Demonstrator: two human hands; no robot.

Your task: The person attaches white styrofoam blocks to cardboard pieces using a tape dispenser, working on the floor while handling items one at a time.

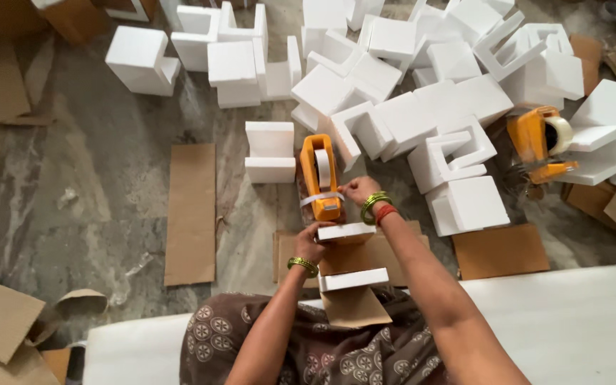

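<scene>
**A:** Where's the orange tape dispenser [320, 175] sitting?

**B:** On the stone floor [101, 185], just beyond the bundle the person is working on: a white foam block [347, 232] touching the dispenser's near end, brown cardboard [365, 257] under it, and a second foam piece [353, 279] on the side nearer the person.

**A:** And the hands?

**B:** The right hand [358, 190] is just right of the dispenser's near end, fingers pinched together on a strip of clear tape [320, 198] that runs across the dispenser body. The left hand [310, 244] is below and slightly left of the dispenser, fingers curled closed over the left end of that first foam block.

**A:** Anything on the wrists?

**B:** Green bangles on both, plus a red one on the right.

**A:** What else lies around the dispenser?

**B:** Directly left of it, a U-shaped foam corner piece [269, 151]. Farther left, a long cardboard strip [191, 212] lies flat. Beyond and to the right of it, a heap of white foam corner pieces [422, 93]. Well to the right, a second orange tape dispenser [540, 139] rests among the foam. Right of the bundle, a flat cardboard rectangle [500, 251].
</scene>
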